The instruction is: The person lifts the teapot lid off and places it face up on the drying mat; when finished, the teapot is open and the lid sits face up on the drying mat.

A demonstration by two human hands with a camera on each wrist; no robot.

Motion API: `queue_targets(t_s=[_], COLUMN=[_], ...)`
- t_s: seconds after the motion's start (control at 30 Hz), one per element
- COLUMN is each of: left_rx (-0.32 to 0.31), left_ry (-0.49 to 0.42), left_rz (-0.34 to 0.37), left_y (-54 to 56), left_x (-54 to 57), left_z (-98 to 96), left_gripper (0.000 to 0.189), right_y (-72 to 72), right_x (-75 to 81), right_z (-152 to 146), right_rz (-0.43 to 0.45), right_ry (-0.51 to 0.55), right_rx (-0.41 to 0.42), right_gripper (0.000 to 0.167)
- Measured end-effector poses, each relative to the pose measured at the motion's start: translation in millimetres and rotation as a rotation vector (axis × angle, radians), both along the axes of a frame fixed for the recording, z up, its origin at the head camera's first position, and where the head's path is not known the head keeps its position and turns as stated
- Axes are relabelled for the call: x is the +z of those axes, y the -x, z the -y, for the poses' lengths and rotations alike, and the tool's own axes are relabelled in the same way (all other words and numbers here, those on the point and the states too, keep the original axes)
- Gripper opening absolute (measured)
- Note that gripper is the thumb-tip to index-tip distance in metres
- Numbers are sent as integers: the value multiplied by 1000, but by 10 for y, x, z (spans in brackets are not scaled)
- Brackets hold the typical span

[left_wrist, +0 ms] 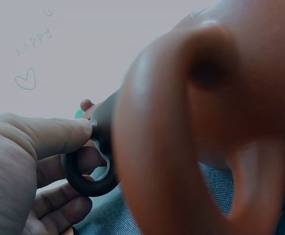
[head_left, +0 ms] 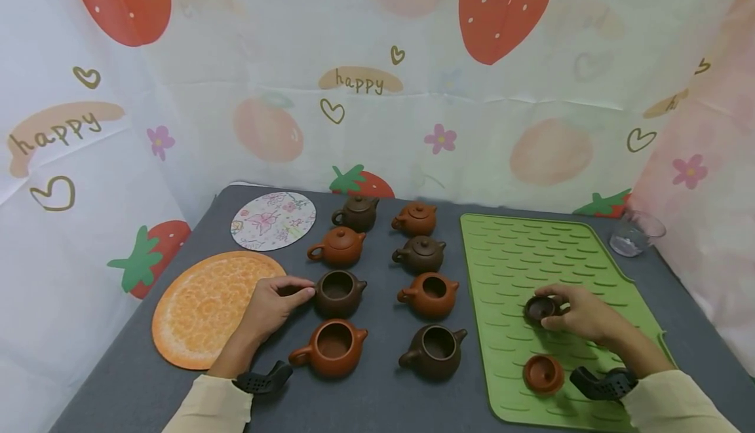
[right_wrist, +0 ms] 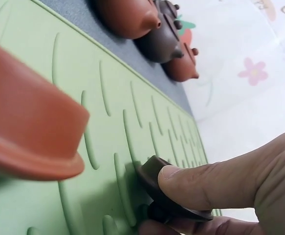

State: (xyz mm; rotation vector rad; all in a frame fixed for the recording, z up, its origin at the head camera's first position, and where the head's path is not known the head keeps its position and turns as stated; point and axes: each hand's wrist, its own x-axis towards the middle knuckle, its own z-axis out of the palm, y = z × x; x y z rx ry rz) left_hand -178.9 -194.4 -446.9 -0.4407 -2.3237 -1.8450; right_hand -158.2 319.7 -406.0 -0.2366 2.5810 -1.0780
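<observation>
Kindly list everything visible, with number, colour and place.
Lidded teapots: 4, two brown, two terracotta, rear
Open teapots: 4, same colours, front
Loose lids: 2, brown, terracotta, right
Mat: 1, green, right
Round mats: 2, orange, patterned white, left
Cup: 1, clear, far right
Table: 1, grey, underneath
Backdrop: 1, printed white, behind
Wristbands: 2, black, wrists
Sleeves: 2, cream, forearms
Left hand: 1, pinching brown open teapot's handle
Right hand: 1, pinching brown lid

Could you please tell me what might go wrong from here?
The right hand pinches an upturned dark brown round clay lid, which could slip. The left hand, holding a lidless dark brown round clay teapot, might knock the lidless reddish-brown round clay teapot close to its wrist.
</observation>
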Motion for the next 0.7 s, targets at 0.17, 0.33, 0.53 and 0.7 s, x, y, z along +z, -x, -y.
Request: queue_targets(t_s=[0.17,0.33,0.53,0.7], left_rx=[4,1,12,8], left_ry=[16,15,6,-37], left_rz=[8,-8,13,77], left_y=[2,28,132,157], left_x=[14,-9,-209,-179], left_z=[-17,-18,44,75], left_gripper=[12,12,14,26], right_y=[15,20,6,16], right_x=[-5,12,50,84], right_z=[-28,-35,-45,-84], right_rz=[10,26,70,80], right_ry=[-17,-26,-26,-5], right_rx=[5,10,9,6], right_gripper=[57,59,61,63])
